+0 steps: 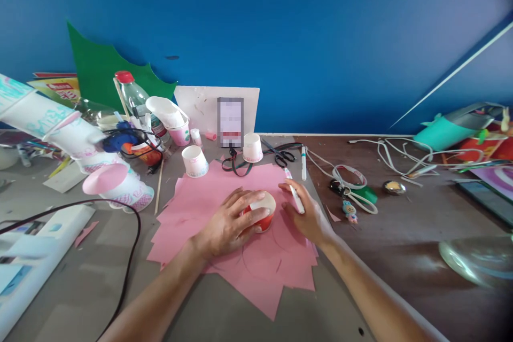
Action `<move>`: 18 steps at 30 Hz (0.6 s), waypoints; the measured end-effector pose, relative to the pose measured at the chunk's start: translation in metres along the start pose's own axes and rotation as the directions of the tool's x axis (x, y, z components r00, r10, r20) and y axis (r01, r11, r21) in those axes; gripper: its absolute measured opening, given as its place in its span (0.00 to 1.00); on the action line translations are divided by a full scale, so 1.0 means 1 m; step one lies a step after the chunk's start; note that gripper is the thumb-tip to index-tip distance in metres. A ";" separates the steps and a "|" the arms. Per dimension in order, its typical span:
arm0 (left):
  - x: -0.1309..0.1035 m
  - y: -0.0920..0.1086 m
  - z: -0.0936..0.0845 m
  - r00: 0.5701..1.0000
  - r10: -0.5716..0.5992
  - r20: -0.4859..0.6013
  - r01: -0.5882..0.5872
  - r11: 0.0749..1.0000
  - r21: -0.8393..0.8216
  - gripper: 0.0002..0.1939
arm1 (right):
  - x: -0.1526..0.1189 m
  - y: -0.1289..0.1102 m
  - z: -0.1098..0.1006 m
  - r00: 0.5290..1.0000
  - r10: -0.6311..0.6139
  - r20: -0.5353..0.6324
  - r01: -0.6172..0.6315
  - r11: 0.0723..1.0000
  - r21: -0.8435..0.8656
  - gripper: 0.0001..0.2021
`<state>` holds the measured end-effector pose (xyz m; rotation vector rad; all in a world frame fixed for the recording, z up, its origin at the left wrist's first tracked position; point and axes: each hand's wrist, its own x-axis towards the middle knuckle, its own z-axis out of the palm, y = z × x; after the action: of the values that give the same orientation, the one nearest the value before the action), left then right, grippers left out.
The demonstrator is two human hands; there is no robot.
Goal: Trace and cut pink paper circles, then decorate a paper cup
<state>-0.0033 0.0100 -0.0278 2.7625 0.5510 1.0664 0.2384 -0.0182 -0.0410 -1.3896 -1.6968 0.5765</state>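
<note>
My left hand [236,220] rests over a red paper cup [263,223], fingers curved across its white top and side. The cup looks upside down and sits on a cut sheet of pink paper [192,208]. Faint curved pencil-like lines show on the paper in front of the cup. A white marker [297,200] with a pinkish end is held between the fingers of my right hand [305,214], just right of the cup. Beyond the paper's far edge stand two small white paper cups, one on the left [195,161] and one near the middle [252,148].
Scissors [284,157] and a second marker [303,163] lie behind the paper. Stacked decorated cups [64,141] lean in from the left, near a bottle [136,97]. A phone [230,122] stands against a white board. Cables [385,157] and a keychain [350,211] lie right.
</note>
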 end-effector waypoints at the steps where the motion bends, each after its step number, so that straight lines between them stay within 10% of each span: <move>1: 0.000 0.000 0.000 1.000 0.002 -0.005 -0.002 1.000 0.000 0.17 | 0.000 0.000 0.001 1.000 -0.015 0.005 0.015 1.000 -0.025 0.24; 18: 0.000 0.002 0.005 0.999 -0.008 -0.041 0.005 0.997 -0.072 0.21 | -0.003 0.004 0.007 0.998 -0.059 0.027 0.061 0.994 -0.091 0.23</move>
<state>0.0005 0.0086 -0.0311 2.6813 0.5155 1.1215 0.2347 -0.0189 -0.0491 -1.3957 -1.7976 0.4895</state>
